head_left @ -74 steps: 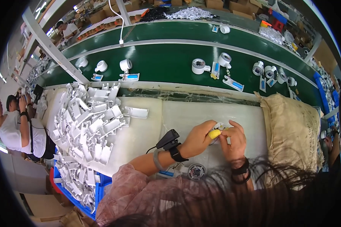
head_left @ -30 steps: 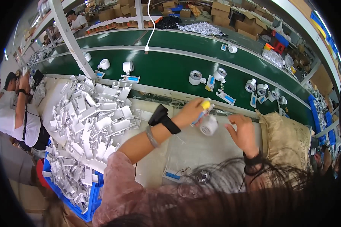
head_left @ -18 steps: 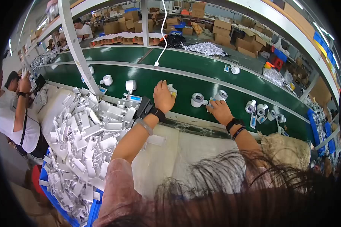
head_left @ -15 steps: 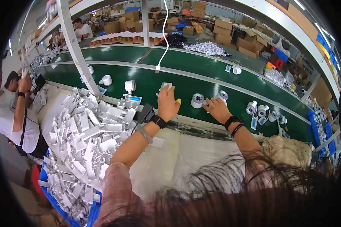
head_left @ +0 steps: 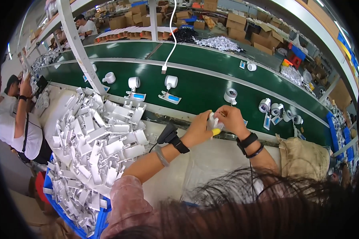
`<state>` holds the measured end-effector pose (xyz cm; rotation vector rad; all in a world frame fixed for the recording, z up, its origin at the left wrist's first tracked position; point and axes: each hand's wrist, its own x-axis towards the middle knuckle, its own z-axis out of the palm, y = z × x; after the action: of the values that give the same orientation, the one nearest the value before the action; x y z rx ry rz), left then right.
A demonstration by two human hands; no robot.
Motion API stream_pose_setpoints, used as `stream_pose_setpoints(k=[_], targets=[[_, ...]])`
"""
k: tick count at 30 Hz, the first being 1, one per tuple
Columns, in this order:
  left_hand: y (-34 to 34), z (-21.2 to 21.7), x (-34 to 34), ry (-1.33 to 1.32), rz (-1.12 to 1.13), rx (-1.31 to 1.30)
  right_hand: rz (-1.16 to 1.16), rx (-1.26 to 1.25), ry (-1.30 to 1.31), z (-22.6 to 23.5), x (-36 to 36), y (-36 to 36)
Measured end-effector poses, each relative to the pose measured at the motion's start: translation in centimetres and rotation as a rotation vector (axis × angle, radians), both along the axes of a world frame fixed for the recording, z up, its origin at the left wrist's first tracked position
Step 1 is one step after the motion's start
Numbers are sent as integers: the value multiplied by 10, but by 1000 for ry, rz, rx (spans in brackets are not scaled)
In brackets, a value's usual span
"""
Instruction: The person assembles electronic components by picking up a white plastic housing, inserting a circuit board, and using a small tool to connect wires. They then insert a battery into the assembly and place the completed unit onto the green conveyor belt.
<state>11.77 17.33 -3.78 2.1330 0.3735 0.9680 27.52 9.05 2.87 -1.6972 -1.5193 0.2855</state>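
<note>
Near the belt's front edge, my left hand (head_left: 198, 130) is closed around a small white plastic part (head_left: 216, 122), largely covered by fingers. My right hand (head_left: 232, 120) pinches the same part from the other side, its fingertips meeting those of the left. A yellow cover sits on one left fingertip. Just beyond the hands stands a round white housing (head_left: 230, 95) with a dark ringed face. Another white round-headed unit (head_left: 171, 82) lies to the left on the green belt (head_left: 199, 87), beside a flat white piece with a blue strip (head_left: 170, 97).
White plastic brackets (head_left: 95, 147) heap up at left, spilling into a blue bin (head_left: 101, 217). More round-headed units (head_left: 276, 109) lie on the belt at right, near a tan sack (head_left: 305, 159). A white cable (head_left: 169, 57) hangs above. A co-worker (head_left: 18, 119) is at far left.
Both hands have come back toward me and together, now on one white part. The left hand has left a unit on the belt; one of the two housings by the right hand is gone from there.
</note>
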Motion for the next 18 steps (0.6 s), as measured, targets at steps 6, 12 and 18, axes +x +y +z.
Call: stream_pose_setpoints(k=[6,12,18], targets=[[-41,10,-19,71,-86,-109,281,-167,635,1,-26,-75],[-43,30,-41,196,-328,149,170,-160,18,10,-26,-120],[-39,58,-52,346,-487,-399,276,-163,915,-14,-36,-131]])
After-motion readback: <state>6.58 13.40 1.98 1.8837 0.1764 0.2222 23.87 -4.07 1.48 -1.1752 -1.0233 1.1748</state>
